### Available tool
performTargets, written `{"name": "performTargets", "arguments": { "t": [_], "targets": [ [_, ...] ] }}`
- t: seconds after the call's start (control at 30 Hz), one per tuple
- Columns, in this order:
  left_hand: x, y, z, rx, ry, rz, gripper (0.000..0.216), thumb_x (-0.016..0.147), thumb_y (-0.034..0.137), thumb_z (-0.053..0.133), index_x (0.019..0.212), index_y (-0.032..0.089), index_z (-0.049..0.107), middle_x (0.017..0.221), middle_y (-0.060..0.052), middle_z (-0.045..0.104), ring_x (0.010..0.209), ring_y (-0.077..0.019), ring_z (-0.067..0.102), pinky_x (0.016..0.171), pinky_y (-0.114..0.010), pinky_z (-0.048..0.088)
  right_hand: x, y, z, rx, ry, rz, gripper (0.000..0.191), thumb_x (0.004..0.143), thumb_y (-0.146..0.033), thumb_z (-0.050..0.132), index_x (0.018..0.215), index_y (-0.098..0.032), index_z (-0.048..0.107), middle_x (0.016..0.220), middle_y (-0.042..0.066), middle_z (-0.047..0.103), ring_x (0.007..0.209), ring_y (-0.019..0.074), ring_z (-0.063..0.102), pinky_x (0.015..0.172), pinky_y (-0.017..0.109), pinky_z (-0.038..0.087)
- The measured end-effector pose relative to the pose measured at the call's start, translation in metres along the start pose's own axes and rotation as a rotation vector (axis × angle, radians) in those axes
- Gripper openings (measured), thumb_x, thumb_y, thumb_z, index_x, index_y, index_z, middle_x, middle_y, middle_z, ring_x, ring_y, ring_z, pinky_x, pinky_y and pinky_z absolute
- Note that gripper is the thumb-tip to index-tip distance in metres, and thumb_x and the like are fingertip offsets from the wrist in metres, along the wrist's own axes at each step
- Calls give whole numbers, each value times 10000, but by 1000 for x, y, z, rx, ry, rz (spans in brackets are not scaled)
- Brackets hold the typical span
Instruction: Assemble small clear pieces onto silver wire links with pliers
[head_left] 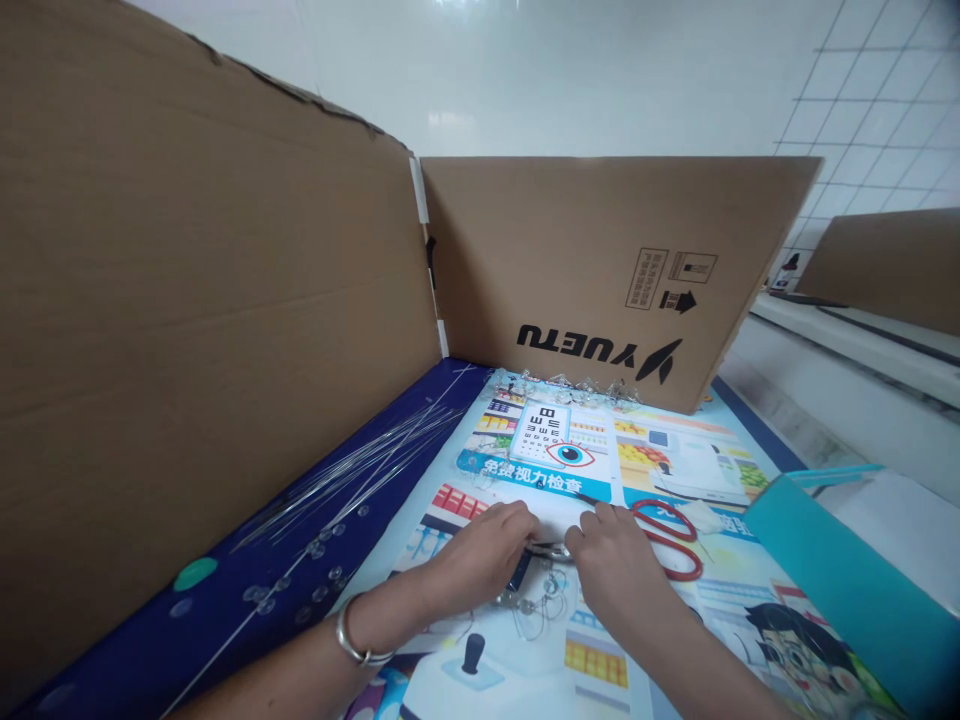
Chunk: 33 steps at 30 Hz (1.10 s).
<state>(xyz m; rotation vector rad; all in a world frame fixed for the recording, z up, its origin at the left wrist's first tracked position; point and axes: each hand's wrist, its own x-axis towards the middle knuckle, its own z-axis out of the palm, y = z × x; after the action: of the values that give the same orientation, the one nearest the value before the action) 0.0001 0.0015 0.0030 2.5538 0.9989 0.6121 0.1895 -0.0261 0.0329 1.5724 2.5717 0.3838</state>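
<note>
Over the printed sheet my two closed hands meet, with small silver pliers (pixel 553 551) spanning the gap. My left hand (pixel 501 538) is curled around their left end; a dark piece, possibly a handle, shows below it. My right hand (pixel 609 548) pinches at the other end of the metal, its fingertips hiding what they hold. Clear beads on thin looped wire (pixel 536 603) lie just beneath the hands. Beside my right hand rest scissors with red handles (pixel 679 570), blades pointing left and partly covered by the fingers.
Tall cardboard panels (pixel 600 250) stand at the left and back. Thin clear strands (pixel 360 460), loose beads (pixel 322 545) and a green disc (pixel 195 573) lie on the blue cloth (pixel 247 610). More beaded wire (pixel 577 388) lies along the back panel. A teal box (pixel 832 570) stands at right.
</note>
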Motion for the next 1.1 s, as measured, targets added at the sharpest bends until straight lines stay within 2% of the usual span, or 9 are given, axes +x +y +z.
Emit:
{"name": "performTargets", "arguments": {
  "t": [0.33, 1.1],
  "targets": [
    [0, 0, 3, -22, 12, -42, 224, 808, 12, 311, 880, 152, 471, 842, -33, 508, 754, -153, 481, 671, -256, 408, 0, 0, 5, 24, 36, -1, 176, 745, -55, 468, 767, -172, 598, 752, 83, 581, 790, 240, 474, 657, 356, 245],
    [-3, 0, 3, -78, 99, 53, 223, 785, -9, 333, 869, 164, 445, 849, -44, 505, 780, -163, 467, 681, -274, 409, -3, 0, 12, 101, 84, 36, 195, 698, -38, 452, 738, -197, 560, 696, 56, 565, 717, 214, 464, 603, 327, 201]
  ]
}}
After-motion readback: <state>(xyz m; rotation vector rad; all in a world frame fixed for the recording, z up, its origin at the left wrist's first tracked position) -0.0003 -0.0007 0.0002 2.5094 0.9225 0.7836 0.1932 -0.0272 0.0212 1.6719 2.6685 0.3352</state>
